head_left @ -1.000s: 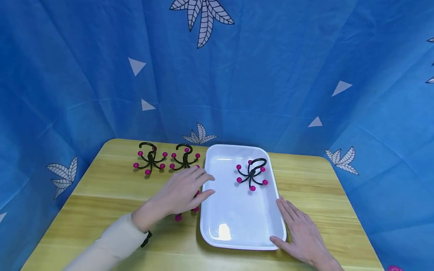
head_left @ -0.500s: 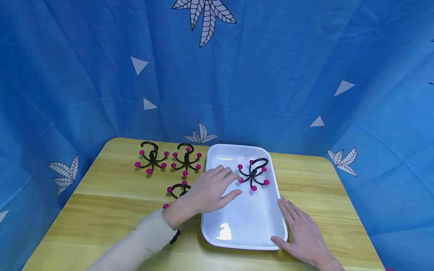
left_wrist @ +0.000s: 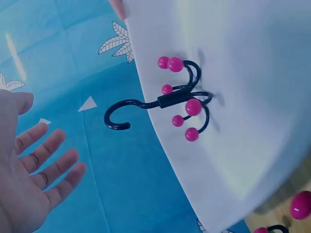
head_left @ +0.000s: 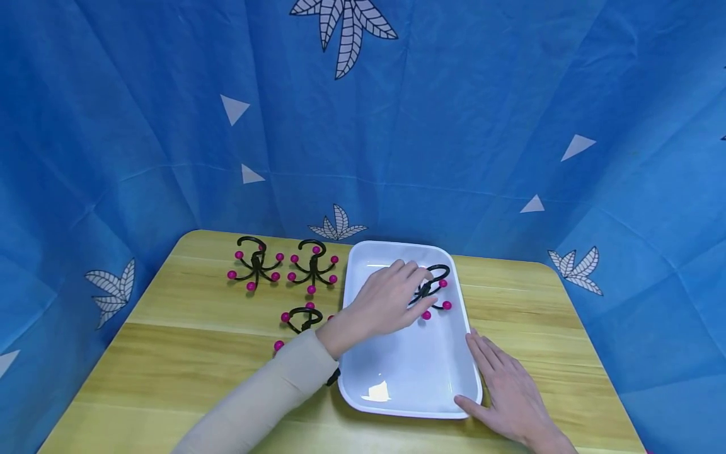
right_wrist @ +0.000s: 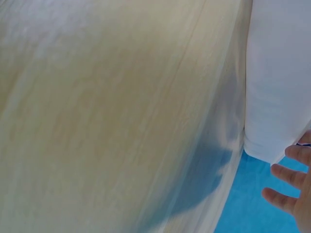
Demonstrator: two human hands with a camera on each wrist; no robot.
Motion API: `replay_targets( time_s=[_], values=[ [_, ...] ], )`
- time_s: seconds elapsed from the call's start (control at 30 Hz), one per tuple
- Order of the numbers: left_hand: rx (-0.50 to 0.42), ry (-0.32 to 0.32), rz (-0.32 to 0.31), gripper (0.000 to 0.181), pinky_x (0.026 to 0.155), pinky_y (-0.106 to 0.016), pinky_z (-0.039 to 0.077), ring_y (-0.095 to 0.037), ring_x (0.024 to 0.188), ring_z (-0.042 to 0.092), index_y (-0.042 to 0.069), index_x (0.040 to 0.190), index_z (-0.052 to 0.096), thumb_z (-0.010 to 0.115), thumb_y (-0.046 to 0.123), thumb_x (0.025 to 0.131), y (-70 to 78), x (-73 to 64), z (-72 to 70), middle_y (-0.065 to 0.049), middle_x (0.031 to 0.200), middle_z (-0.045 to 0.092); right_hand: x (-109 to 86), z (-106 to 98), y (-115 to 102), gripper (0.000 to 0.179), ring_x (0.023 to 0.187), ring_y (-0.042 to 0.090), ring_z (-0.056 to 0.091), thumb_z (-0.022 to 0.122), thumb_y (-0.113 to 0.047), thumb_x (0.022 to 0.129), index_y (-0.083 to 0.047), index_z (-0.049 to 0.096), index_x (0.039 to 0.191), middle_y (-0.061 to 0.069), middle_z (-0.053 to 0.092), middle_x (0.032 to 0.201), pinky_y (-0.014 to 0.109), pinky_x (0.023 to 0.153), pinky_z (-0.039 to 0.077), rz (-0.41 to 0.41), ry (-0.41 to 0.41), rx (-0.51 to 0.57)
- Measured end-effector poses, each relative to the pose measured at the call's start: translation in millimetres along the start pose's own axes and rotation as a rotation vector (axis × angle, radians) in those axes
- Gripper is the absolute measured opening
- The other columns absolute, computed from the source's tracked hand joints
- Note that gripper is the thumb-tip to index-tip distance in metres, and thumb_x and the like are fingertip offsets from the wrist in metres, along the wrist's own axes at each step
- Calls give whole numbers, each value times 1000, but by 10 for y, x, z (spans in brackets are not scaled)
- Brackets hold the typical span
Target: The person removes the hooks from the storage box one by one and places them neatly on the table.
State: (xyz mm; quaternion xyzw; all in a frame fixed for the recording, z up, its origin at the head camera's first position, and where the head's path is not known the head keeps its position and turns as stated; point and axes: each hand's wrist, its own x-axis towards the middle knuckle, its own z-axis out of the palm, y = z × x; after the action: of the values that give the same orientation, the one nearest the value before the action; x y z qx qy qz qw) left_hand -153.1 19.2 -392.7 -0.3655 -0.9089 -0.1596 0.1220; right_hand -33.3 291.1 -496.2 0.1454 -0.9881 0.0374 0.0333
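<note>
A black multi-arm hanging hook with pink ball tips stands in the white tray, its curved top pointing up. My left hand reaches over the tray and partly covers this hook in the head view. In the left wrist view, my left hand's fingers are spread and apart from the hook, with nothing between them. My right hand lies along the tray's right side, its fingertips and thumb at the rim.
Two similar hooks, one at the back left and another beside it, stand on the wooden table. A third hook is partly behind the left sleeve. A blue patterned curtain hangs behind.
My left hand has moved right, from the tray's left edge to the hook inside it. The hook behind that arm has come partly into view. My right hand stays at the rim.
</note>
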Motion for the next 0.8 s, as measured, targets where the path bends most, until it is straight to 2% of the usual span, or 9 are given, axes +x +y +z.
replay_targets(
  time_s=[0.27,0.63,0.8],
  values=[
    [-1,-11,-23,43,97,-30,59,-16,121,66,19,138,64,53,48,109,69,291,47,0,133,70,-10,8,11,108,149,36,48,65,-78,85,-8,37,163,12,42,168,61,112,49,-15,15,4],
    [-19,-85,-145,44,98,-31,59,-15,121,63,21,140,62,51,49,109,-77,558,244,2,136,67,-3,23,15,109,148,36,48,66,-78,85,-9,36,164,11,42,169,60,111,49,-17,25,9],
    [-29,-90,-181,43,99,-30,57,-15,121,63,22,140,62,49,49,110,-115,650,346,3,138,67,-8,21,17,109,149,36,48,65,-79,85,-10,34,165,11,41,169,61,112,48,-11,16,13]
  ],
)
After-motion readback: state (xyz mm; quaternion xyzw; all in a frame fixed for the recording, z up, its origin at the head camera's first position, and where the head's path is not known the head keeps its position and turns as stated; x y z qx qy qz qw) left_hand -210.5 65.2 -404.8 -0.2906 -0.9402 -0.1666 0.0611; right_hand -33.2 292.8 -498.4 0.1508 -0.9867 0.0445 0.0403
